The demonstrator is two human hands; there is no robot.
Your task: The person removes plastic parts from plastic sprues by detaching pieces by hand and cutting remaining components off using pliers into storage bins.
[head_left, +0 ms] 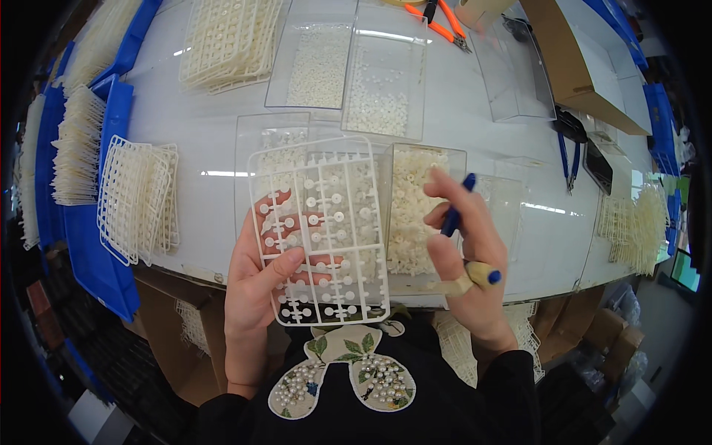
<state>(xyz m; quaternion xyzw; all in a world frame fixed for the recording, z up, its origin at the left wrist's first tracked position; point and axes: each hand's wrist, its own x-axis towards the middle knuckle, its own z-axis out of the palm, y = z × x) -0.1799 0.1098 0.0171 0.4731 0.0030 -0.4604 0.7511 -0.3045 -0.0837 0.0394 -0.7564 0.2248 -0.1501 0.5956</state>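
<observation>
My left hand (256,278) holds a white plastic sprue frame (354,248) upright near the table edge. Its thumb lies on the front and its fingers spread behind the grid. Small round white parts hang on the frame's runners. To the right, my right hand (478,241) curls around a blue tool (454,211), apart from the frame. A second blue end shows by the palm, next to a beige wrapping; the tool's working end cannot be made out. Between the hands stands a clear box (415,215) of small cream plastic parts.
Clear boxes of small white pieces (319,67) stand farther back. Stacked sprue frames lie at far left (230,44) and left (137,196), beside blue bins (96,252). Orange-handled cutters (449,18), blue-handled pliers (571,148) and a cardboard box (586,67) sit toward the right.
</observation>
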